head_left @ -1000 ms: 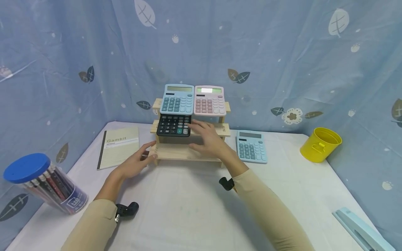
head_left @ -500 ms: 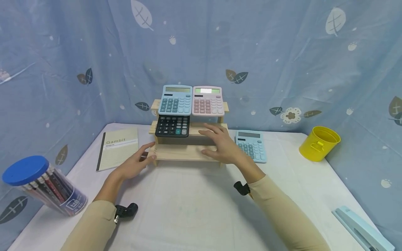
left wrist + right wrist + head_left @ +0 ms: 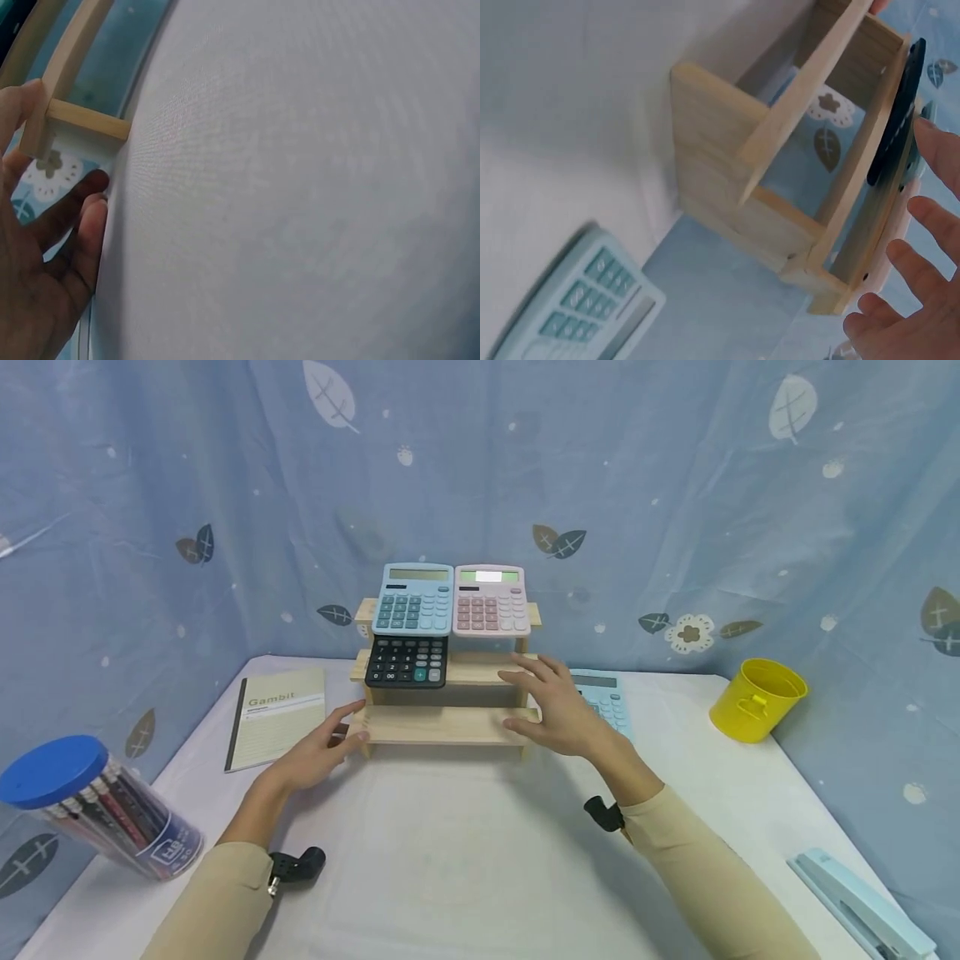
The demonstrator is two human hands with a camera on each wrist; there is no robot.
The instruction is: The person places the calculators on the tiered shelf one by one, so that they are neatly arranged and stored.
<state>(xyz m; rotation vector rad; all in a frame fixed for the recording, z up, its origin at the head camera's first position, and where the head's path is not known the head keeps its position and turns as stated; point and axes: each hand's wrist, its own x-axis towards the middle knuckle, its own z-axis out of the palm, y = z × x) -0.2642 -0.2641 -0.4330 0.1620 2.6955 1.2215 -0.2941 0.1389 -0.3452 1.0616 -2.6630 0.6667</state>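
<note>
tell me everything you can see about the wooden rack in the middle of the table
The wooden rack is a pale, unfinished-looking stepped stand with three tiers, standing upright at the back of the white table. The top tier carries a blue calculator and a pink calculator, the middle a black calculator; the lowest is bare. The left hand touches its lower left corner; the right hand is spread open at its right end.

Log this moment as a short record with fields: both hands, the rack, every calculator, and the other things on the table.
left hand: open, fingers touch the wooden rack's lower left corner
right hand: open, hovers at the rack's right end
wooden rack: three steps
top step: blue calculator, pink calculator
middle step: black calculator
table: light blue calculator, partly behind the right hand
others: notebook, pencil jar, yellow cup, stapler
</note>
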